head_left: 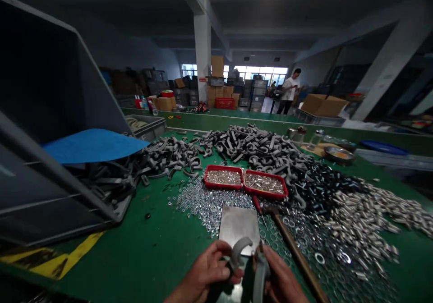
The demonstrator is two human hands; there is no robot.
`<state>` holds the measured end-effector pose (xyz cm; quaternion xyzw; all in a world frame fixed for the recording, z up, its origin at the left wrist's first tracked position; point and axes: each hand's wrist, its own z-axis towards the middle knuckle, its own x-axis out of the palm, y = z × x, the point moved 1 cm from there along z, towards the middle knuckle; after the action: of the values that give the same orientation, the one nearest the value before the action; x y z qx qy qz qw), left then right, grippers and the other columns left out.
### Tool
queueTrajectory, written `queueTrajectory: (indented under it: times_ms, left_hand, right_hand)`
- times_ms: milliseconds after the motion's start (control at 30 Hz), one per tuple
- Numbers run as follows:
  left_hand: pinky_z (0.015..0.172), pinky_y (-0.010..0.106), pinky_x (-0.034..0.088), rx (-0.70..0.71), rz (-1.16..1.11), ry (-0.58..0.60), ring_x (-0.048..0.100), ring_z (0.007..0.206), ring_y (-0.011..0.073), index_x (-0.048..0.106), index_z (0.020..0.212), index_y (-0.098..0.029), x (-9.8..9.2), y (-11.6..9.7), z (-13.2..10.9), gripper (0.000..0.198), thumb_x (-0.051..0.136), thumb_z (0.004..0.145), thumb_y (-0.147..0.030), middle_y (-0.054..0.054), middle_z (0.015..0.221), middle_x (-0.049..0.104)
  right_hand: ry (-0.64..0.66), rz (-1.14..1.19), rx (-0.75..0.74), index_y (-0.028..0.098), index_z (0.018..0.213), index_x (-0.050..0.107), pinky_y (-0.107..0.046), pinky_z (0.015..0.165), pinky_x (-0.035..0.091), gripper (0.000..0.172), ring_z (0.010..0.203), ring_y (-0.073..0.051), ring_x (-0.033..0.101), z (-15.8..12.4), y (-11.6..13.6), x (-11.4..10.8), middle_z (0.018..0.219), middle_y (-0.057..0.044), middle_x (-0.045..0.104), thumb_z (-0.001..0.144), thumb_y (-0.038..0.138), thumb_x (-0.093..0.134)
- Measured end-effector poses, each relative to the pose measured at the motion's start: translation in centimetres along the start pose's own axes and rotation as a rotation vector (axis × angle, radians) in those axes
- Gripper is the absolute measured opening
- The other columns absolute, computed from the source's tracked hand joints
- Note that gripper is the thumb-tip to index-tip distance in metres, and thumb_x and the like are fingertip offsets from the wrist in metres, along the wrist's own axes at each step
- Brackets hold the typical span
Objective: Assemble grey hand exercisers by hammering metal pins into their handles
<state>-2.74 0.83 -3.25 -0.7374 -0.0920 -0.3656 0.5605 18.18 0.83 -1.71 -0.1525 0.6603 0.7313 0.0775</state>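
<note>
My left hand (210, 269) pinches a grey curved hook-shaped part (239, 250) between thumb and fingers. Close beside it, my right hand (282, 276) grips another grey curved part (260, 278), with a small metal piece showing at its top. Both hands are over the near edge of a flat metal plate (238, 224) on the green table. Right of the plate lies a hammer (291, 242) with a wooden handle, and a red-handled tool (257, 204) rests near its head. My fingers partly hide both grey parts.
Two red trays (223, 187) (265, 194) of small metal pieces stand beyond the plate. Loose nuts (203, 204), rings (320, 258) and metal cylinders (368, 222) surround them. Grey parts (250, 143) are heaped behind. A tipped grey crate (50, 195) stands left; a person (289, 91) stands far off.
</note>
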Motion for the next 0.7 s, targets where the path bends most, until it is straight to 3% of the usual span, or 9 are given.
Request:
queueTrajectory:
  times_ms: [100, 200, 267, 400, 533, 700]
  left_hand:
    - [0.069, 0.029, 0.052, -0.063, 0.074, 0.011, 0.067, 0.08, 0.0178, 0.054, 0.124, -0.019, 0.4, 1.5, -2.2, 0.059, 0.079, 0.074, -0.038, 0.008, 0.103, 0.064]
    - [0.053, 0.018, 0.039, -0.057, 0.336, -0.033, 0.053, 0.055, 0.0068, 0.057, 0.106, -0.014, 0.9, 1.2, -3.1, 0.039, 0.069, 0.085, -0.045, -0.003, 0.069, 0.057]
    - [0.045, 0.017, 0.032, -0.021, 0.447, -0.106, 0.045, 0.045, 0.0041, 0.054, 0.099, -0.015, 1.4, 1.1, -3.4, 0.037, 0.06, 0.09, -0.051, -0.005, 0.066, 0.056]
    - [0.037, 0.016, 0.029, -0.053, 0.434, -0.174, 0.046, 0.037, 0.0056, 0.046, 0.105, -0.017, 2.7, 1.6, -3.8, 0.044, 0.04, 0.096, -0.06, 0.0, 0.069, 0.066]
    - [0.032, 0.016, 0.024, -0.097, 0.48, -0.189, 0.04, 0.031, 0.0071, 0.047, 0.105, -0.017, 3.8, 2.0, -3.9, 0.051, 0.037, 0.094, -0.066, -0.003, 0.055, 0.061]
    - [0.03, 0.019, 0.025, -0.177, 0.652, -0.165, 0.039, 0.029, 0.0109, 0.047, 0.116, -0.015, 4.5, 2.6, -3.9, 0.062, 0.034, 0.092, -0.07, -0.006, 0.047, 0.053]
  right_hand:
    - [0.086, 0.062, 0.128, 0.02, 0.085, 0.061, -0.024, 0.05, 0.047, 0.045, 0.056, -0.017, 0.06, -0.6, 0.2, 1.1, 0.067, -0.001, 0.063, 0.096, 0.059, 0.042]
    - [0.13, -0.045, 0.056, 0.022, 0.087, 0.061, -0.025, 0.07, 0.05, 0.034, 0.077, -0.019, 0.066, -2.1, 0.9, 2.1, 0.082, -0.002, 0.069, 0.093, 0.054, 0.053]
    - [0.145, -0.127, 0.014, 0.023, 0.096, 0.06, -0.025, 0.075, 0.05, 0.029, 0.084, -0.02, 0.069, -3.1, 1.5, 2.5, 0.089, -0.004, 0.072, 0.097, 0.049, 0.047]
    - [0.106, -0.242, 0.0, 0.024, 0.105, 0.057, -0.027, 0.07, 0.051, 0.028, 0.08, -0.022, 0.072, -4.0, 2.2, 2.5, 0.086, -0.005, 0.074, 0.098, 0.047, 0.042]
    - [0.117, -0.305, -0.023, 0.024, 0.098, 0.055, -0.028, 0.063, 0.05, 0.028, 0.069, -0.023, 0.071, -4.1, 2.6, 2.3, 0.076, -0.004, 0.072, 0.099, 0.046, 0.038]
    - [0.069, -0.26, -0.082, 0.025, 0.095, 0.056, -0.026, 0.063, 0.05, 0.026, 0.071, -0.021, 0.071, -4.3, 2.8, 2.2, 0.079, -0.004, 0.072, 0.1, 0.044, 0.04]
